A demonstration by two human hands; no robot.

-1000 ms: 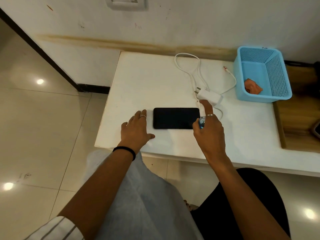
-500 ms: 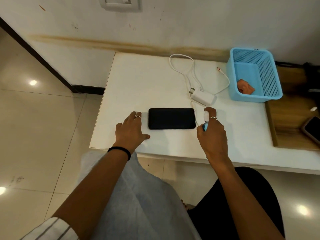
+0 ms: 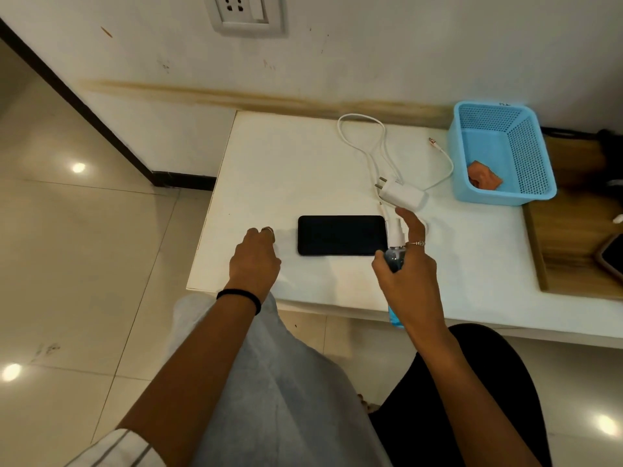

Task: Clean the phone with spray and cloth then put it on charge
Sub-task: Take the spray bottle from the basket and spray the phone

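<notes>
The phone [image 3: 341,234] lies flat, screen dark, on the white table [image 3: 269,163], just left of the grip. Her right hand [image 3: 406,264] is wrapped round a small blue spray bottle [image 3: 395,252], forefinger raised over the nozzle: the spraying step, I'd say. The left hand [image 3: 255,256] rests loosely curled, holding nothing. Farther right, the orange cloth [image 3: 483,175] waits in the blue basket [image 3: 536,153]; fetching it comes next.
</notes>
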